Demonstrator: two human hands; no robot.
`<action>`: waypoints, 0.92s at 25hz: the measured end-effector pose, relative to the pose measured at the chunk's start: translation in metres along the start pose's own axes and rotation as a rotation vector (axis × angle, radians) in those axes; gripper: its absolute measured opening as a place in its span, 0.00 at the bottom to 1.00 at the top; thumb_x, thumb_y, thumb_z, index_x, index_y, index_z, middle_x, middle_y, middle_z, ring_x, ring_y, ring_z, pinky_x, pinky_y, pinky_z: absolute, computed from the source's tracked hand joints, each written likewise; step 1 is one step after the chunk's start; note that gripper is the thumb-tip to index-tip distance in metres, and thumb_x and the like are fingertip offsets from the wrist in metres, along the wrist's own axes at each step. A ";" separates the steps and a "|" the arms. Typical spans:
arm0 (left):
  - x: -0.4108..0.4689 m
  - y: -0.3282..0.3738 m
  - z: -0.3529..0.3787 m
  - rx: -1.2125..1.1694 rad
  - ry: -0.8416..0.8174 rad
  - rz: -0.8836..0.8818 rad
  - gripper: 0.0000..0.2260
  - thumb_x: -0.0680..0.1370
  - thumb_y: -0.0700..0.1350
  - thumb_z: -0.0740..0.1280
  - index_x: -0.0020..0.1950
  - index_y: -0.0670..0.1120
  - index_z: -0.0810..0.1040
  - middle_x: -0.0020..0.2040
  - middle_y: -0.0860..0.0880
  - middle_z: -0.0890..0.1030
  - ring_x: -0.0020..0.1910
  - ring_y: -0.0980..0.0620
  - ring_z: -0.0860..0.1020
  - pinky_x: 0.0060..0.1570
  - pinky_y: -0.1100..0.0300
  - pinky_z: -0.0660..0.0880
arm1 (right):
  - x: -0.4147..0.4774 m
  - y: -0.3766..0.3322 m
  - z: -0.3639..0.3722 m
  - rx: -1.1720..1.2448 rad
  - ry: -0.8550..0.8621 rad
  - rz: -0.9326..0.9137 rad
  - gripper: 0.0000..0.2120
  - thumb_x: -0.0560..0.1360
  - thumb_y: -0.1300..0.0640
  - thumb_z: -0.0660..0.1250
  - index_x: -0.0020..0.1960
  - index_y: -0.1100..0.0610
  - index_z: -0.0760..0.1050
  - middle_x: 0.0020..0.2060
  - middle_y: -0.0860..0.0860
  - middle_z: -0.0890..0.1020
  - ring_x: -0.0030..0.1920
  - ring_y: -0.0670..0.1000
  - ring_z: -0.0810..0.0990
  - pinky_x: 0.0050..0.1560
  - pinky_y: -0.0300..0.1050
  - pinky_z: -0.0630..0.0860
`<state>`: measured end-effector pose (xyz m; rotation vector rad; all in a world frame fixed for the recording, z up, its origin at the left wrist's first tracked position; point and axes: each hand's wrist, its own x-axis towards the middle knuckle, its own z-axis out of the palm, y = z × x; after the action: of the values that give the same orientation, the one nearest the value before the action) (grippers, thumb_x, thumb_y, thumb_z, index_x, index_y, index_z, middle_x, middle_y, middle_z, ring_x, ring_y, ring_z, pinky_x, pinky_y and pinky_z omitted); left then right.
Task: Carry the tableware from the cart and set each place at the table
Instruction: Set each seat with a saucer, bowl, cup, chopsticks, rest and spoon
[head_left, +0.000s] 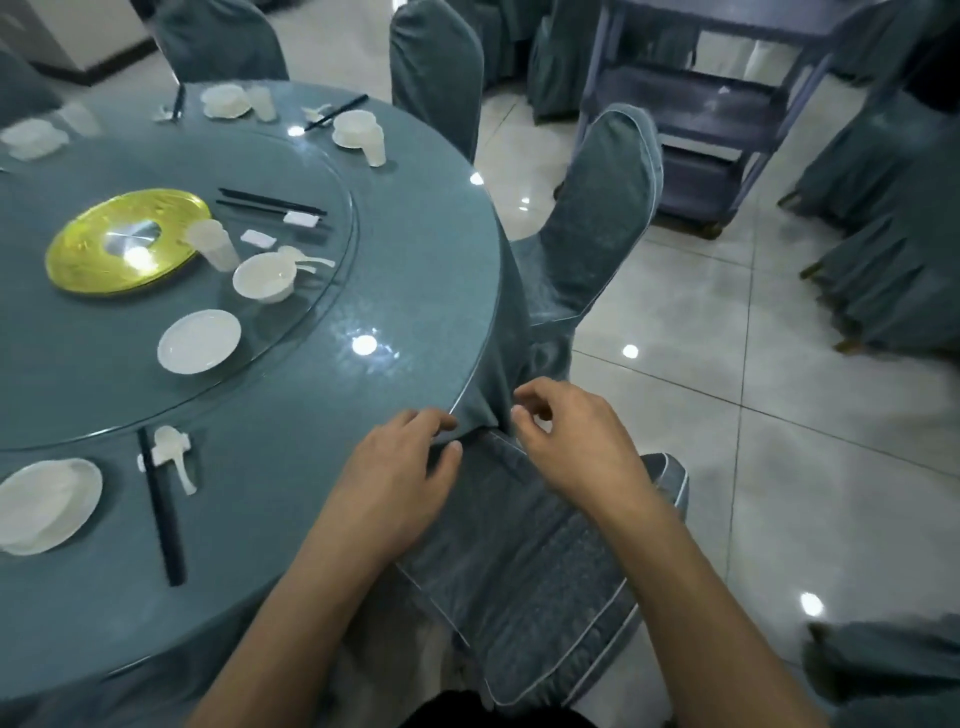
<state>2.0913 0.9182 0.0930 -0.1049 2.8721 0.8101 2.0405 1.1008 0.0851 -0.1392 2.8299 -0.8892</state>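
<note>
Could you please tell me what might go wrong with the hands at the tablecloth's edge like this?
1. The left hand pinches the tablecloth; a hard tug may shift the chopsticks and spoon nearby.
2. A jolt to the table could topple the cup on the glass turntable.

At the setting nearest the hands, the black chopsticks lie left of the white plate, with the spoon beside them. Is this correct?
Not quite: the head view shows the black chopsticks lying right of the white plate, not left. The spoon is beside them, as you say.
</note>
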 end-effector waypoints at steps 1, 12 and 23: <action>0.000 -0.002 -0.001 -0.013 0.016 -0.002 0.13 0.82 0.52 0.62 0.66 0.51 0.76 0.61 0.51 0.79 0.62 0.49 0.76 0.63 0.54 0.71 | 0.001 -0.003 -0.001 -0.019 -0.011 -0.007 0.13 0.81 0.47 0.63 0.62 0.49 0.78 0.54 0.46 0.83 0.56 0.50 0.80 0.61 0.54 0.76; 0.007 -0.010 0.009 -0.121 0.003 -0.056 0.14 0.82 0.53 0.61 0.65 0.52 0.76 0.61 0.51 0.79 0.62 0.49 0.76 0.64 0.51 0.71 | 0.017 -0.008 -0.002 -0.115 -0.114 -0.044 0.14 0.81 0.47 0.63 0.63 0.49 0.78 0.55 0.47 0.83 0.56 0.51 0.80 0.60 0.54 0.76; 0.036 0.055 0.057 -0.053 0.150 -0.369 0.13 0.82 0.52 0.62 0.65 0.51 0.77 0.60 0.51 0.80 0.61 0.49 0.76 0.63 0.55 0.71 | 0.102 0.050 -0.019 -0.089 -0.335 -0.326 0.13 0.80 0.47 0.63 0.61 0.50 0.79 0.54 0.49 0.83 0.56 0.53 0.80 0.60 0.56 0.76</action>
<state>2.0572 0.9941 0.0674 -0.7062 2.8325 0.8305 1.9350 1.1375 0.0579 -0.7082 2.5681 -0.7139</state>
